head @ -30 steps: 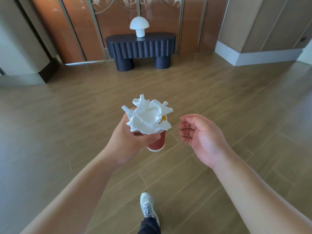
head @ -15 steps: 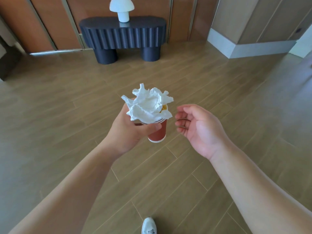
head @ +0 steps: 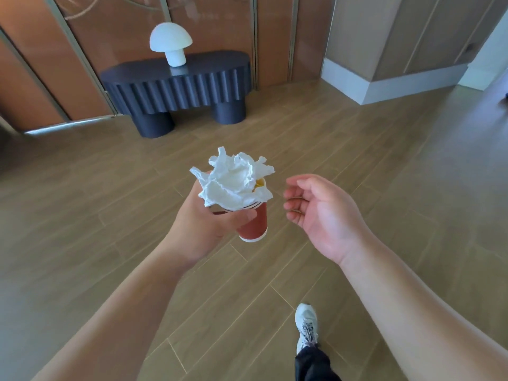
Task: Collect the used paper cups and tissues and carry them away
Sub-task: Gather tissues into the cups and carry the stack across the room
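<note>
My left hand [head: 200, 229] grips a red paper cup [head: 254, 228] with a white base rim, held upright in front of me above the floor. Crumpled white tissues [head: 233, 180] are stuffed into the cup's mouth and stick out over its rim; a bit of yellow shows inside. My right hand [head: 321, 215] hovers just right of the cup, fingers loosely curled and apart, holding nothing and not touching the cup.
A dark fluted console table [head: 178, 83] with a white mushroom lamp [head: 170, 44] stands ahead against orange wall panels [head: 115, 37]. A beige wall corner with a white baseboard [head: 384, 86] juts out at the right. Wood-look floor [head: 357, 149] lies between. My right shoe [head: 306, 325] is forward.
The console table has shifted rightward in view and lies close ahead. My foot now shows at the lower right. Both hands keep the same pose, cup still held.
</note>
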Tool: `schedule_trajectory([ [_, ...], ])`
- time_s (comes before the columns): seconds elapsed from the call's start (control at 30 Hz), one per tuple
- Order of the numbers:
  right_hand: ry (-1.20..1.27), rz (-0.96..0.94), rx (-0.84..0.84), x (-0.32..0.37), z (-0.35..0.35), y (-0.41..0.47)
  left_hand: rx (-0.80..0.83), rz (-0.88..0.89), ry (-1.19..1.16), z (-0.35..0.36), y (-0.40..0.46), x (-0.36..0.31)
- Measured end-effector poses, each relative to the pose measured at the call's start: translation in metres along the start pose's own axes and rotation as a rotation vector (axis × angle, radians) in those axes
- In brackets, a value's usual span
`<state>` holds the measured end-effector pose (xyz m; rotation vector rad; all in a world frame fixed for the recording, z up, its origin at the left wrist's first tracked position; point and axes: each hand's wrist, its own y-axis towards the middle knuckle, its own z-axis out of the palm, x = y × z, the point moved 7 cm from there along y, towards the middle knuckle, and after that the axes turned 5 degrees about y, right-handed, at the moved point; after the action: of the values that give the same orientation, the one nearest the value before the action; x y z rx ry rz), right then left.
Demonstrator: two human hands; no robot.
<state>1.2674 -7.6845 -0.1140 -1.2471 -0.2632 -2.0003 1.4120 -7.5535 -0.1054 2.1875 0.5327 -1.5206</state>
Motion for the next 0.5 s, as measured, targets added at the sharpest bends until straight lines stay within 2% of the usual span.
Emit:
schedule_trajectory([
  [0.17,0.055,-0.003,0.040,0.041,-0.015,0.115,-0.040,-0.005,0.040,0.020,0.118,-0.004],
  [0.3,0.006,0.003,0.095,0.084,-0.025,0.200,-0.066,-0.002,0.071,0.032,0.212,-0.021],
  [0.5,0.036,-0.001,0.130,0.132,-0.028,0.307,-0.126,-0.024,0.051,0.027,0.315,-0.016],
])
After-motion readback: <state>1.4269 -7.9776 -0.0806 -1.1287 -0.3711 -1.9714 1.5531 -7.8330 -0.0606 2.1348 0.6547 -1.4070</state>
